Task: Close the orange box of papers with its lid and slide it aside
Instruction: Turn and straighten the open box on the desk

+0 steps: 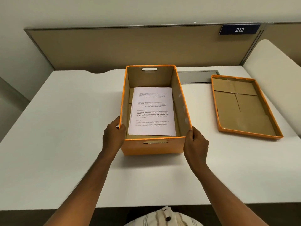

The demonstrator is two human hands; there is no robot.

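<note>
Open orange box (153, 146) at the centre of the white desk (65, 128), holding printed papers (152, 111) flat on its floor. Left hand (114, 136) and right hand (195, 144) grip the box's two near corners, fingers (192, 130) clamped on the walls. Lid (244, 105), inner side up, lies right of the box, well apart. Sign "212" (239, 29) hangs on the partition behind the box.
</note>
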